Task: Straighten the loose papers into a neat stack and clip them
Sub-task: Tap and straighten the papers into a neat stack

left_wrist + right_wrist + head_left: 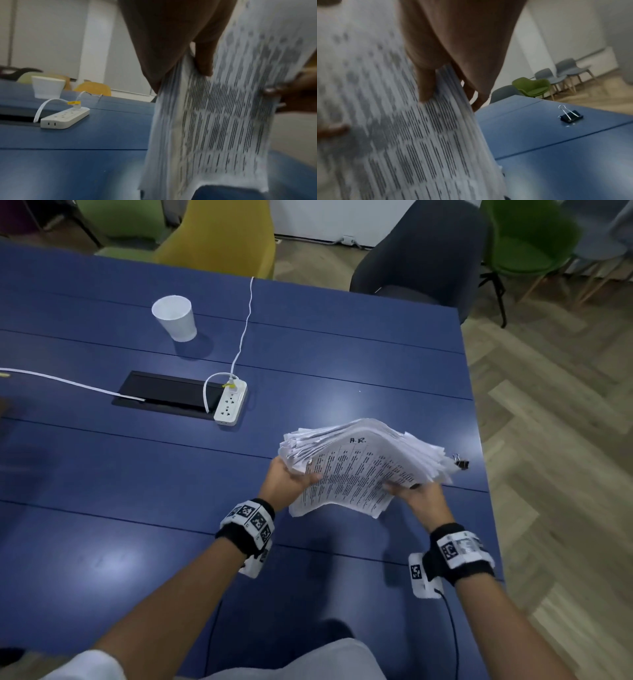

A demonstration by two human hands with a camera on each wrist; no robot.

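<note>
A thick, uneven pile of printed papers (359,463) is held up off the blue table (308,364), bowed in the middle, edges fanned out. My left hand (291,477) grips its left side, thumb on the top sheet (204,59) and fingers underneath. My right hand (414,491) grips the right side the same way, thumb (426,86) on top of the papers (393,128). A black binder clip (460,462) lies on the table just right of the pile, near the table's right edge; its wire handles show in the right wrist view (571,116).
A white power strip (231,402) with its cable lies beside a black cable hatch (164,393) at mid table. A white paper cup (174,318) stands farther back. Chairs (222,234) ring the far side. The table's right edge (479,440) drops to wooden floor.
</note>
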